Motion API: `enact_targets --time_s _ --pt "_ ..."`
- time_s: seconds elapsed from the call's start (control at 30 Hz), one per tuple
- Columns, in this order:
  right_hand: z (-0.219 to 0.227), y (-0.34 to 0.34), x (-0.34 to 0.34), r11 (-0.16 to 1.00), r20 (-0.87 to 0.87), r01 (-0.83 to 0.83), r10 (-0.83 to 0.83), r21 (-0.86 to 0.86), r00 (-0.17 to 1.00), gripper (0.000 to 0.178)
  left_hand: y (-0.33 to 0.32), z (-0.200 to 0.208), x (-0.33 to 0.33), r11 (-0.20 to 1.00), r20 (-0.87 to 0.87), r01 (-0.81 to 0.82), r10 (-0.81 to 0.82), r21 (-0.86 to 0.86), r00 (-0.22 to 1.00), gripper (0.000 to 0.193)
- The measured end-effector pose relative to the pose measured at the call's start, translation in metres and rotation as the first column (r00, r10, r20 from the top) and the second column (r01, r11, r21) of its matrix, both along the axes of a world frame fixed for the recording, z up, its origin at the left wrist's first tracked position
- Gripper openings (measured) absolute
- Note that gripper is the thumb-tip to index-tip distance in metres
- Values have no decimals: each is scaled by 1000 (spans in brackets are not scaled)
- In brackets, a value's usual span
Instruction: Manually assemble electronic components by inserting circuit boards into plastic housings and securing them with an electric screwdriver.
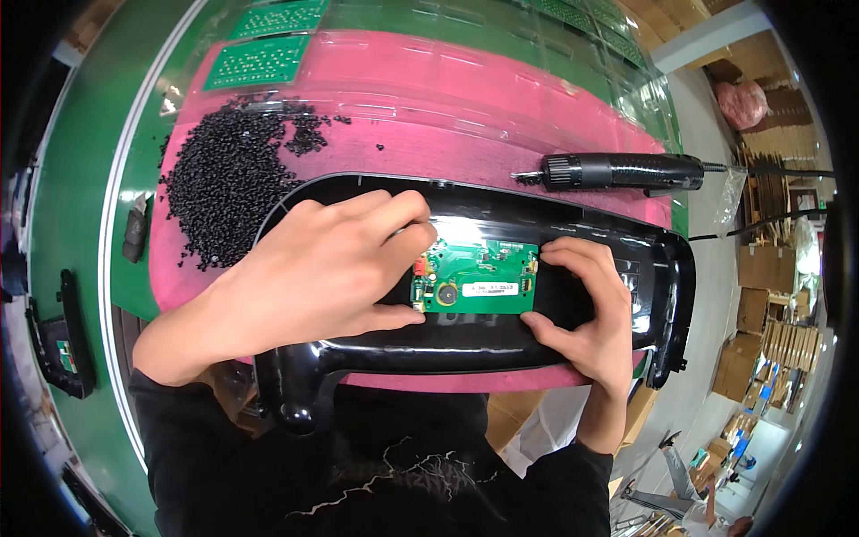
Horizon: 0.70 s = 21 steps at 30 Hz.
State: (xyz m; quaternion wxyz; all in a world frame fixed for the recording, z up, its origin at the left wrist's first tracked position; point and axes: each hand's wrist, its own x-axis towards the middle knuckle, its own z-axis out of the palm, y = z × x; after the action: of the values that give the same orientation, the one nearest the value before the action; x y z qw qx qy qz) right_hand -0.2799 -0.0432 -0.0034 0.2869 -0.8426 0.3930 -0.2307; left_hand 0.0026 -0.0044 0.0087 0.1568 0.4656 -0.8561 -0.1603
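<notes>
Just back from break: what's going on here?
Someone grips a green circuit board, left hand and right hand at opposite ends, over a black shell on a pink mat. Whether the board is seated isn't clear. A black power screwdriver lies beyond the shell at right, a heap of small black pieces at left.

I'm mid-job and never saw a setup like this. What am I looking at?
No robot here: these are a person's bare left hand and right hand. The single picture comes from a head-worn fisheye camera looking down, so straight edges bend. Both hands hold a green circuit board by its ends, over a black shell; whether it touches the shell is unclear. The shell lies on a pink mat. Beyond it are a heap of small black pieces, probably screws, and a black corded driver.
</notes>
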Motion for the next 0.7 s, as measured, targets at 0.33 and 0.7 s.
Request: enact_targets --time_s 0.33,0.7 --pt "23 -1 -20 975 -36 203 -206 -90 978 70 4 1 11 999 -88 26 -30 -46 996 46" --pt "25 -119 -84 707 394 401 -677 582 622 42 -15 -6 73 835 129 -528 547 -151 827 18"
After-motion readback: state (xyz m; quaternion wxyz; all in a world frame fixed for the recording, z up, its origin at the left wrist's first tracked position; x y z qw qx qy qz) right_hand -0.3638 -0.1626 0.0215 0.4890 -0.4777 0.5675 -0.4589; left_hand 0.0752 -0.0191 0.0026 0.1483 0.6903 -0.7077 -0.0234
